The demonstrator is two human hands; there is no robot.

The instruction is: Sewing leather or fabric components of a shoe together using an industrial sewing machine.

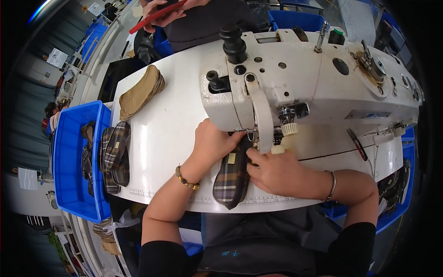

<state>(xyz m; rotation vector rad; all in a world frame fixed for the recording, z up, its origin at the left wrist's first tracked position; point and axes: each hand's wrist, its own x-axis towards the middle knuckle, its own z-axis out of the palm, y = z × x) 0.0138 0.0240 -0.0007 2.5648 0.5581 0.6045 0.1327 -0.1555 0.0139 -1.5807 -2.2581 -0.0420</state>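
A plaid fabric piece (231,179), shoe-sole shaped with a small tan label, lies on the white table (170,134) under the head of a white sewing machine (304,87). My left hand (211,142) presses its far end flat beside the needle. My right hand (272,171) pinches its right edge just in front of the presser foot. A bead bracelet sits on my left wrist, a metal bangle on my right.
A stack of tan sole-shaped pieces (140,91) lies at the table's far left. Finished plaid pieces (115,154) hang over the edge of a blue bin (71,161) on the left. Another person's hands (166,14) hold something red beyond the table.
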